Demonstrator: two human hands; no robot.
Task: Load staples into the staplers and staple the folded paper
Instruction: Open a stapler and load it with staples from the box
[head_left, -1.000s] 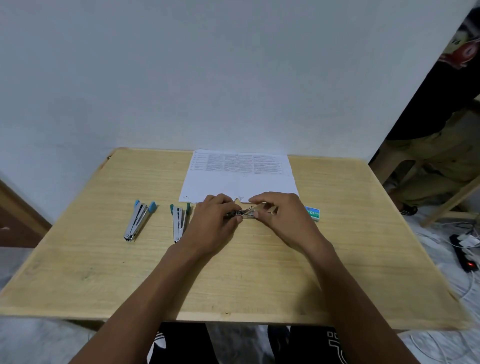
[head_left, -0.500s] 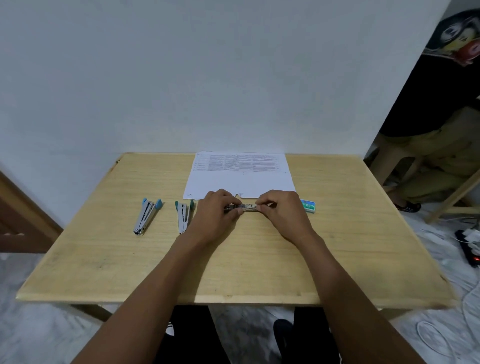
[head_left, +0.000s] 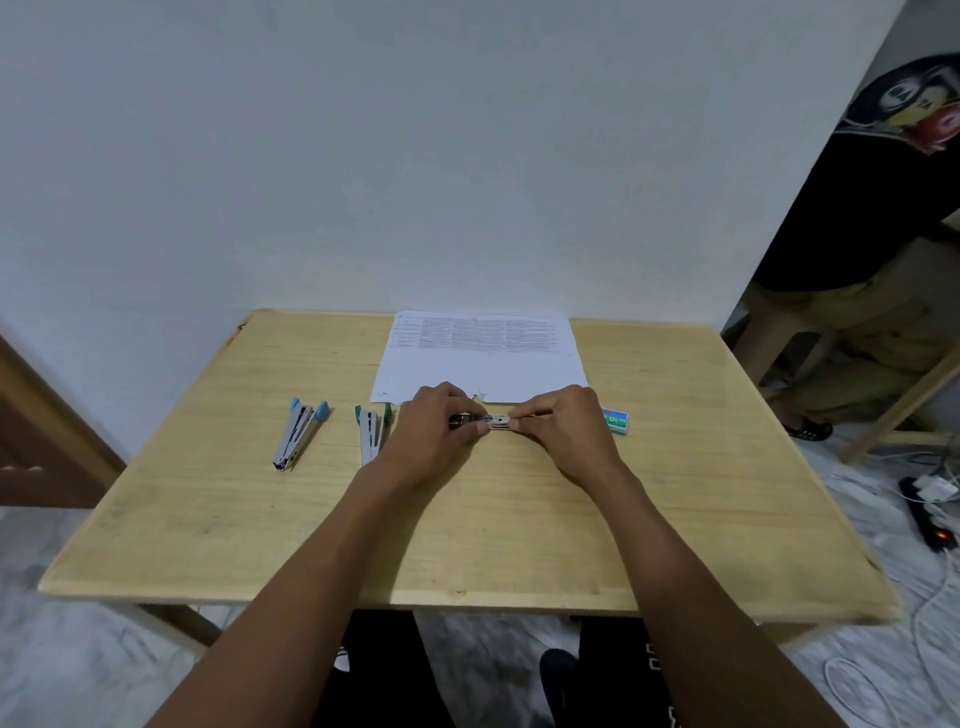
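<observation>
Near the middle of the counter (head_left: 467, 545), just short of the paper's near edge, both of the person's hands are closed on one stapler (head_left: 491, 421). The left grip (head_left: 436, 431) is clenched round its darker end, which I take to be steadying the body. The right grip (head_left: 566, 431) pinches the silvery end between thumb and fingertips. That is the sort of hold you'd use to work the staple channel or feed a strip in, though whether a strip is actually there is too small for me to tell. The stapler is kept low, at or just above the wood, probably so the fiddly part doesn't wobble. A staple box (head_left: 615, 420) lies just beside the right grip on its outer side, handy for a quick reach. Left of the left grip lies the green stapler (head_left: 373, 428), close by the wrist, and further left the blue stapler (head_left: 298, 434). Both are splayed open on the wood, and from where I stand I can't say if they hold staples. The paper (head_left: 483, 358) lies flat at the back against the wall, printed lines at its far end, out of the way until stapling, I'd guess. By my count that makes three staplers, one paper, one staple box, and two grips, both occupied.
</observation>
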